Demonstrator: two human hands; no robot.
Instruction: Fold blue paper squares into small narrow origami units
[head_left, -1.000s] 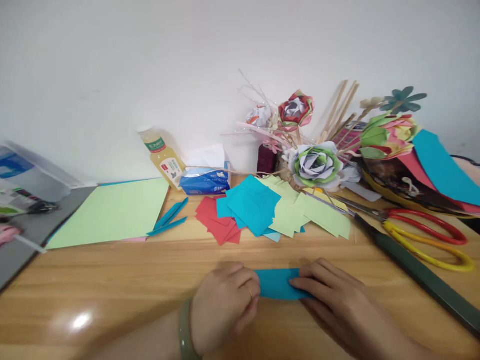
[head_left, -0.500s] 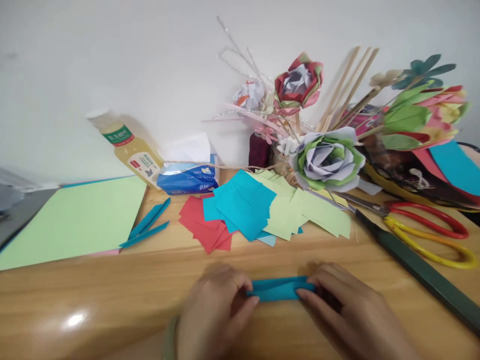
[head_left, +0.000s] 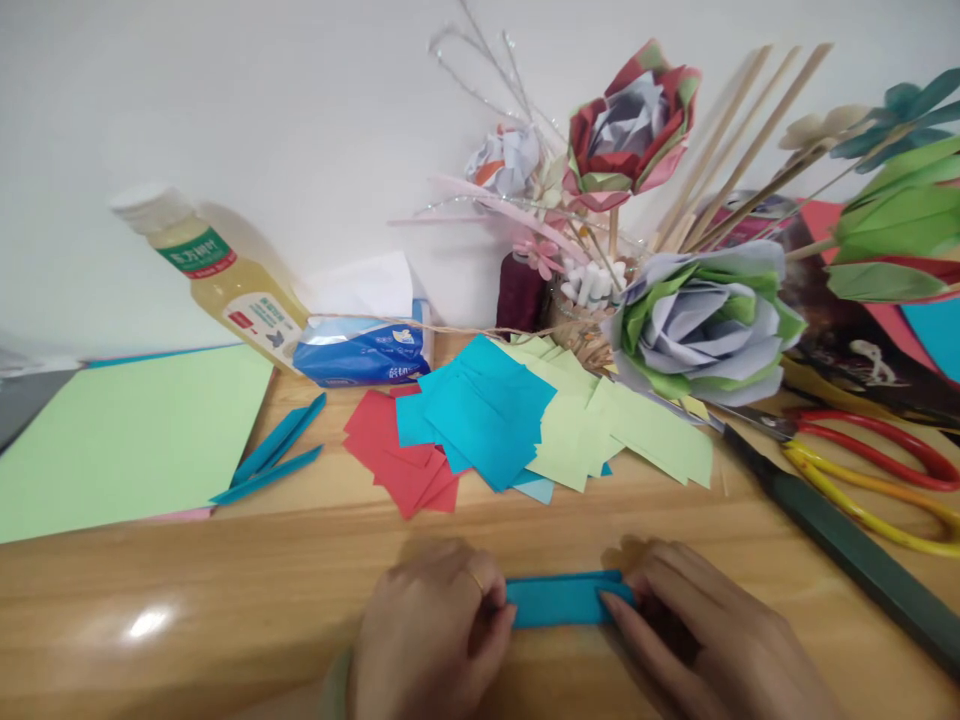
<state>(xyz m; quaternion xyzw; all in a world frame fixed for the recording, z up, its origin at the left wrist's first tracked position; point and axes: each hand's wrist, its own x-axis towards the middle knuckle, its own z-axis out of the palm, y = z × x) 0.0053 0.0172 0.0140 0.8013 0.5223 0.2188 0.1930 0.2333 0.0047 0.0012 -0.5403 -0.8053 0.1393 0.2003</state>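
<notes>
A folded strip of blue paper [head_left: 559,602] lies level just above or on the wooden table, stretched between my hands. My left hand [head_left: 439,625] pinches its left end, thumb in front and fingers curled behind. At the other end, my right hand [head_left: 701,625] grips it with the thumb across the front. Beyond the strip is a loose pile of paper squares: blue ones [head_left: 487,415] on top, red ones [head_left: 401,450] to the left, pale green ones [head_left: 645,435] to the right. Folded blue paper pieces [head_left: 277,450] rest farther left.
Green sheets [head_left: 142,440] are stacked at left. A tilted drink bottle [head_left: 217,280] and a blue tissue pack [head_left: 364,350] stand by the wall. Paper flowers [head_left: 705,325] fill the back right. Scissors with red and yellow handles [head_left: 877,440] and a dark green-handled tool [head_left: 847,550] lie at right.
The blue strip's upper fold has come down flatter, and its front face now looks smooth. Both hands keep their hold. The view has shifted slightly closer.
</notes>
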